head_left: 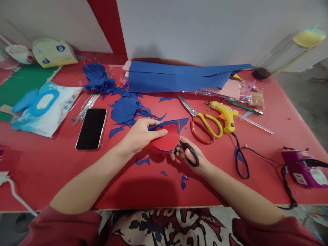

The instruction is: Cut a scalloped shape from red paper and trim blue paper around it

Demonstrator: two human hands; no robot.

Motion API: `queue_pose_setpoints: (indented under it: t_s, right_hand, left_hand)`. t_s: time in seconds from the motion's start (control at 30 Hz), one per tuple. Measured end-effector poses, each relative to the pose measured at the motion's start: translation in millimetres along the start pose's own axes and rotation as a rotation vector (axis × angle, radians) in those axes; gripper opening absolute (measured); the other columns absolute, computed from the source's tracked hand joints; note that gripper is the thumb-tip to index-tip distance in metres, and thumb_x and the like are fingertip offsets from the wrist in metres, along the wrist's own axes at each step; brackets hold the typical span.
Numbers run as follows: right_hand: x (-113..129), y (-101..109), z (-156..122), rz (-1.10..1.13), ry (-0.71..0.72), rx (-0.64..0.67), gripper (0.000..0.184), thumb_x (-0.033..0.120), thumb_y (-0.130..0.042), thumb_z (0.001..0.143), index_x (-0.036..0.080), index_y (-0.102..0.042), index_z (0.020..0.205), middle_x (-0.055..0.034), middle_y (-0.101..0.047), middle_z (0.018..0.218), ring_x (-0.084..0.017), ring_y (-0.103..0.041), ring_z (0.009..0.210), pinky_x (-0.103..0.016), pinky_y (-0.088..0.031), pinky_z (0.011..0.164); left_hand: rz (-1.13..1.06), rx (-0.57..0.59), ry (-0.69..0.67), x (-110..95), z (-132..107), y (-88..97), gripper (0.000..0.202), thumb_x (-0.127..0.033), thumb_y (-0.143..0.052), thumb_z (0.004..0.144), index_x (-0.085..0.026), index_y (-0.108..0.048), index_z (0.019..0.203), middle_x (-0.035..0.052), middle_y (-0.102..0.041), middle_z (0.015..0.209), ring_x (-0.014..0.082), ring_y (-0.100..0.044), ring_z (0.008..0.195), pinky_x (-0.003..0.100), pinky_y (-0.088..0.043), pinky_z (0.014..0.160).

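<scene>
A red, scallop-edged paper template lies on top of blue paper, both pinched by my left hand with the thumb on top. My right hand grips black-handled scissors. Their blades reach up along the right edge of the template, with the blue paper at the cut. Small blue paper scraps are scattered on the table below my hands. Left of them, a pile of blue paper petals spreads beyond my left wrist.
Larger scissors with red and yellow handles lie beside a yellow glue gun, whose cord runs to a purple box. A phone, wet wipes, blue paper flowers and folded blue sheets are around the red table.
</scene>
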State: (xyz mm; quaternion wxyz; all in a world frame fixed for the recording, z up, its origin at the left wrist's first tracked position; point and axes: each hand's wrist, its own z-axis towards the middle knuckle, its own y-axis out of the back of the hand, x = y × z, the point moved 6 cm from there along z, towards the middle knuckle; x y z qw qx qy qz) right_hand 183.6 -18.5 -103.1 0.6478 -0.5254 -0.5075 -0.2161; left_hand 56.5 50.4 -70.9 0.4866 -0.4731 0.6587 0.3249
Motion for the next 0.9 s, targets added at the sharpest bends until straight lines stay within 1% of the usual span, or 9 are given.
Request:
queue_pose_setpoints:
  t_s: [0.2,0.33,0.43,0.57,0.63,0.7,0.8,0.87,0.9]
  right_hand:
    - [-1.4,3.1,-0.5,-0.064,-0.010,-0.026,0.040,0.054,-0.059,0.076,0.021,-0.051,0.096,0.0005,-0.047,0.076,-0.011,-0.049,0.062,-0.024,-0.039,0.053]
    - [-2.1,4.0,0.0,-0.108,-0.042,-0.047,0.045,0.059,-0.058,0.073,0.021,-0.050,0.097,0.0001,-0.048,0.073,-0.013,-0.049,0.062,-0.025,-0.039,0.052]
    - [-1.7,2.8,0.5,-0.091,-0.050,-0.049,0.050,0.061,-0.058,0.071,0.021,-0.049,0.099,-0.0010,-0.048,0.076,-0.013,-0.049,0.064,-0.025,-0.040,0.052]
    - [-2.8,2.5,1.6,-0.028,-0.030,-0.037,0.047,0.057,-0.060,0.073,0.021,-0.049,0.101,-0.0014,-0.049,0.080,-0.012,-0.050,0.063,-0.025,-0.040,0.052]
    - [-3.7,5.6,2.4,-0.010,-0.009,-0.060,0.044,0.055,-0.060,0.074,0.021,-0.050,0.101,-0.0009,-0.049,0.079,-0.012,-0.050,0.062,-0.024,-0.040,0.051]
    - [-3.4,10.8,3.1,-0.012,0.019,-0.112,0.043,0.053,-0.060,0.074,0.022,-0.050,0.103,-0.0003,-0.050,0.078,-0.012,-0.050,0.061,-0.024,-0.040,0.050]
    - [-1.2,18.7,3.9,-0.039,0.039,-0.207,0.045,0.052,-0.061,0.073,0.023,-0.050,0.106,0.0004,-0.050,0.077,-0.012,-0.050,0.060,-0.025,-0.041,0.050]
    - [1.8,23.8,3.8,-0.068,0.047,-0.287,0.044,0.050,-0.062,0.072,0.023,-0.051,0.106,0.0008,-0.050,0.076,-0.012,-0.050,0.059,-0.025,-0.041,0.050]
    - [3.5,26.5,3.5,-0.088,0.051,-0.332,0.043,0.048,-0.063,0.072,0.023,-0.051,0.105,0.0011,-0.050,0.076,-0.011,-0.049,0.058,-0.025,-0.041,0.050]
  left_hand:
    - [-0.039,0.003,0.032,3.1,-0.2,-2.2,0.017,-0.024,-0.073,0.058,-0.013,-0.066,0.070,-0.0008,-0.065,0.065,0.0102,-0.057,0.058,0.026,-0.047,0.063]
    - [-0.068,-0.013,0.046,6.1,0.6,-3.3,0.018,-0.024,-0.074,0.057,-0.012,-0.066,0.068,-0.0012,-0.064,0.064,0.0102,-0.057,0.058,0.027,-0.047,0.064]
    - [-0.159,-0.063,0.040,8.4,1.7,-3.3,0.022,-0.024,-0.076,0.053,-0.012,-0.065,0.068,-0.0010,-0.065,0.066,0.0103,-0.057,0.059,0.026,-0.047,0.066]
    - [-0.338,-0.168,-0.010,9.4,2.7,-0.3,0.027,-0.024,-0.078,0.052,-0.012,-0.065,0.071,-0.0020,-0.065,0.066,0.0101,-0.059,0.062,0.026,-0.048,0.069]
    - [-0.385,-0.201,-0.021,10.5,3.3,1.0,0.027,-0.024,-0.078,0.052,-0.012,-0.065,0.072,-0.0025,-0.064,0.065,0.0098,-0.058,0.062,0.026,-0.049,0.070]
    - [-0.394,-0.220,-0.032,11.8,4.7,2.6,0.027,-0.025,-0.078,0.053,-0.013,-0.064,0.073,-0.0023,-0.065,0.067,0.0096,-0.059,0.062,0.026,-0.049,0.070]
    - [-0.298,-0.226,-0.063,13.1,8.9,6.9,0.025,-0.027,-0.075,0.056,-0.013,-0.063,0.073,-0.0011,-0.065,0.071,0.0102,-0.058,0.065,0.026,-0.048,0.070]
    - [-0.094,-0.216,-0.100,12.2,12.2,11.0,0.022,-0.030,-0.071,0.061,-0.013,-0.062,0.073,0.0005,-0.065,0.073,0.0119,-0.059,0.067,0.027,-0.047,0.070]
    - [0.074,-0.194,-0.127,10.6,13.8,11.9,0.021,-0.031,-0.068,0.064,-0.013,-0.062,0.073,0.0018,-0.065,0.075,0.0131,-0.059,0.069,0.027,-0.047,0.070]
